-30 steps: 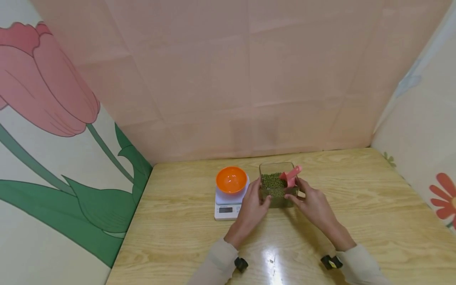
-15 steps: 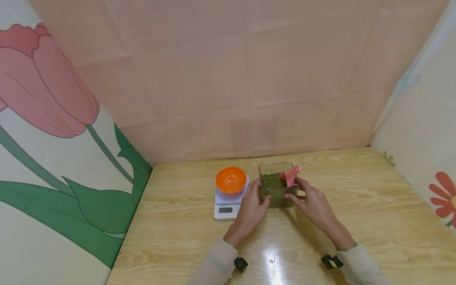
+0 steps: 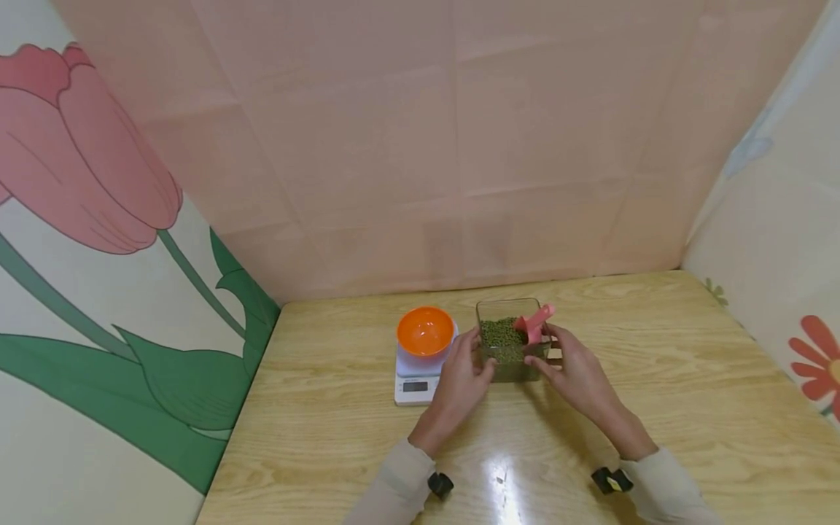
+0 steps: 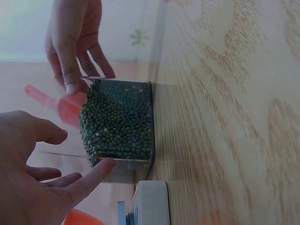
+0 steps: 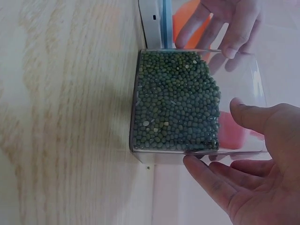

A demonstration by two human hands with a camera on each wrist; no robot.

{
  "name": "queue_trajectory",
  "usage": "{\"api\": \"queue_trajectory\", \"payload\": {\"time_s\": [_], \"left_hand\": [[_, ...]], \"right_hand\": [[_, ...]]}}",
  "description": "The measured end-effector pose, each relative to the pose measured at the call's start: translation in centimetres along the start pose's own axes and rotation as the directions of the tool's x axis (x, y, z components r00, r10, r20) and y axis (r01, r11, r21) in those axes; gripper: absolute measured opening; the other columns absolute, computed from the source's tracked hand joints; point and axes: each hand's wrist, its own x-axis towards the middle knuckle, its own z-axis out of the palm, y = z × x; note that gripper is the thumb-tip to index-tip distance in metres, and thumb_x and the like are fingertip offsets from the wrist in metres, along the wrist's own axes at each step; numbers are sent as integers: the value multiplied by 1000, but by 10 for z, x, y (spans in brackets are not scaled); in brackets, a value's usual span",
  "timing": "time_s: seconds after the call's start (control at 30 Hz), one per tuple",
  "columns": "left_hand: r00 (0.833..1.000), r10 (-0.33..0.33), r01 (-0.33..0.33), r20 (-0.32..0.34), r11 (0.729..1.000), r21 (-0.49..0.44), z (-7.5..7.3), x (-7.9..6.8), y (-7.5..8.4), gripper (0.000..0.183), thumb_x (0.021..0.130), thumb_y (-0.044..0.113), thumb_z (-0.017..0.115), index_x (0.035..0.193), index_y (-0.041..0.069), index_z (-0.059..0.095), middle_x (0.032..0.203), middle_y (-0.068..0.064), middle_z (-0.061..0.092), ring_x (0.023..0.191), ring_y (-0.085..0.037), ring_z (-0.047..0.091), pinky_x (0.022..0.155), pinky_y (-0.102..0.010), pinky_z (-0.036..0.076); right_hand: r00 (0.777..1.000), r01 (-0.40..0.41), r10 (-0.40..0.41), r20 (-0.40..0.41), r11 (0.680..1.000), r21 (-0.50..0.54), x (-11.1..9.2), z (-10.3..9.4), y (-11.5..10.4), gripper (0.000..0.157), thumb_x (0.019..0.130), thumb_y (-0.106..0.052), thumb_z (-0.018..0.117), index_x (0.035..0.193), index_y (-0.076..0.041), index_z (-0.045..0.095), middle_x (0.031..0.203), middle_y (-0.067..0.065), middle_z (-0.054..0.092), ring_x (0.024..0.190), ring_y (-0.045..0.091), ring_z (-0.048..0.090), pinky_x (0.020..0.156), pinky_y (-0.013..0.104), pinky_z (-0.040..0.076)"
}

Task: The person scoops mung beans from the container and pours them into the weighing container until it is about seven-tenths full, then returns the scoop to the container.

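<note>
A clear square container about half full of green mung beans stands on the wooden table. My left hand holds its left side, with the thumb by the near wall. On the opposite side, my right hand holds the container, its thumb at the near wall and its fingers along the right wall. Both hands' fingers are fairly straight. A pink scoop leans in the beans, its handle rising above the right rim. In the right wrist view, the beans show through the wall.
Close to the container's left stands a white kitchen scale, bearing an orange bowl. My left forearm crosses in front of the scale's right edge. A peach-coloured sheet hangs behind the table, and patterned panels stand at both sides.
My left hand has shifted slightly to the left, its thumb moving a little along the near wall. The container, scoop, bowl and right hand look nearly unmoved.
</note>
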Motion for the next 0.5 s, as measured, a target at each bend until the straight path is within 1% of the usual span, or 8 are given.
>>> {"api": "queue_trajectory", "payload": {"time_s": [0.17, 0.3, 0.4, 0.5], "left_hand": [[1000, 5, -5, -3, 1000, 22, -4, -1, 1, 63, 102, 11, 70, 159, 7, 45, 147, -12, 59, 130, -26, 63, 85, -15, 56], [1000, 14, -15, 7, 997, 72, -8, -3, 2, 59, 103, 16, 69, 158, 9, 47, 142, -9, 62, 128, -24, 64, 88, -16, 56], [1000, 11, -12, 15, 995, 103, -12, -4, 5, 58, 104, 19, 68, 157, 10, 48, 139, -6, 64, 127, -21, 65, 92, -21, 57], [1000, 6, -8, 14, 990, 140, -17, -4, 9, 56, 104, 22, 68, 156, 11, 50, 138, -3, 65, 125, -19, 66, 98, -29, 57]], "right_hand": [[1000, 0, 0, 11, 1000, 15, 0, -1, -1, 68, 97, -16, 80, 150, 9, 47, 133, 31, 62, 112, 45, 70, 80, 37, 64], [1000, -6, 5, 20, 1000, 13, -1, -4, -4, 68, 97, -17, 79, 150, 9, 46, 133, 31, 61, 108, 43, 71, 80, 37, 64], [1000, 0, 0, 20, 1000, 11, -1, -7, -6, 69, 98, -18, 79, 151, 10, 45, 136, 32, 60, 104, 42, 72, 79, 37, 64], [1000, 20, -20, 14, 1000, 7, 1, -10, -9, 70, 98, -18, 80, 151, 10, 45, 137, 33, 59, 102, 41, 73, 78, 37, 64]]}}
